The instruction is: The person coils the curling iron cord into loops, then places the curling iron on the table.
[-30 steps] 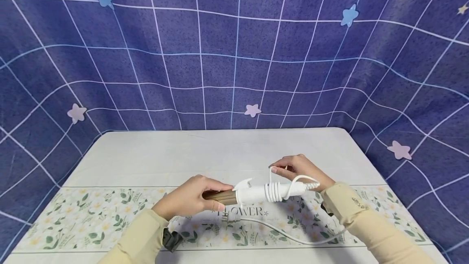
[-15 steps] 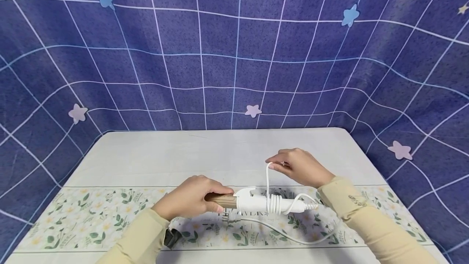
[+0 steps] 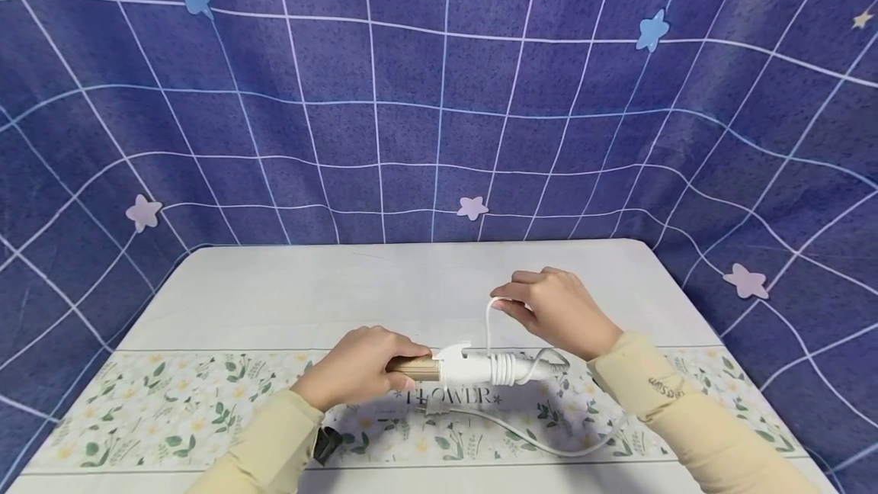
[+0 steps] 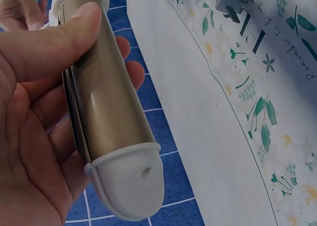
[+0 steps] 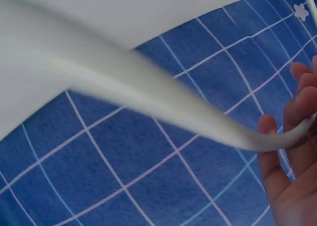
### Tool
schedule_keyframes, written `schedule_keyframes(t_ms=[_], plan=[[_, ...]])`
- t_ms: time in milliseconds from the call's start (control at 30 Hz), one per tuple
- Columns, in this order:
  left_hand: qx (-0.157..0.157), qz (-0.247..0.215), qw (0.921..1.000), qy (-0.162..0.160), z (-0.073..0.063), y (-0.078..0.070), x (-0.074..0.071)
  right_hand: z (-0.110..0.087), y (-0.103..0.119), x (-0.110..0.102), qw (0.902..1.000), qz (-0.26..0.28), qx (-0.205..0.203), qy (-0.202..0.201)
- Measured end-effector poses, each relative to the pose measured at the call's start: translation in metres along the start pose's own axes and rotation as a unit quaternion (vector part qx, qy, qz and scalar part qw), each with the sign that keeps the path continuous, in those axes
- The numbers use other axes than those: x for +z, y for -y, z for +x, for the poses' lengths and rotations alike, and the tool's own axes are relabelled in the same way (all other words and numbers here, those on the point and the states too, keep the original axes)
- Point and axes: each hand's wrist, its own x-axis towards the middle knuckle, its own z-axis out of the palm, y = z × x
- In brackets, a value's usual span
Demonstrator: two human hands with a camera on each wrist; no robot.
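My left hand (image 3: pixel 360 368) grips a curling iron (image 3: pixel 466 370) by its gold barrel (image 4: pixel 106 97), thumb laid along it. The rounded white tip (image 4: pixel 131 181) sticks out past the palm in the left wrist view. A white cord (image 3: pixel 504 370) is wound in several loops around the white handle. Over the handle my right hand (image 3: pixel 559 311) pinches a raised stretch of that cord. Close to the right wrist camera, the cord (image 5: pixel 148 97) runs large and blurred toward the fingers. The plug (image 3: pixel 437 405) lies below the iron, its cord curving right.
A white table (image 3: pixel 309 288) carries a floral printed band with lettering across its front half. Behind it and at both sides hangs a blue grid-patterned curtain (image 3: pixel 411 136) with stars. A dark wrist device (image 3: pixel 327 444) shows under the left sleeve.
My right hand has risen and shifted left, drawing the pinched cord up from the handle. The handle's end has swung slightly left; my left hand keeps its grip.
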Motion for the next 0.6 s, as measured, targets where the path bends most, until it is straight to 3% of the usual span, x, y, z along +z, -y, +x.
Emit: schedule_keyframes(t_ms=[300,600], plan=[[-0.012,0.002,0.9997,-0.023,0.001,0.004,0.003,0.002,0.014,-0.009,0.9956,-0.016,-0.074,-0.055],[-0.046,0.013,0.9969,-0.062,0.004,0.003,0.005,-0.001,0.026,-0.016,0.9922,-0.022,-0.099,-0.072]])
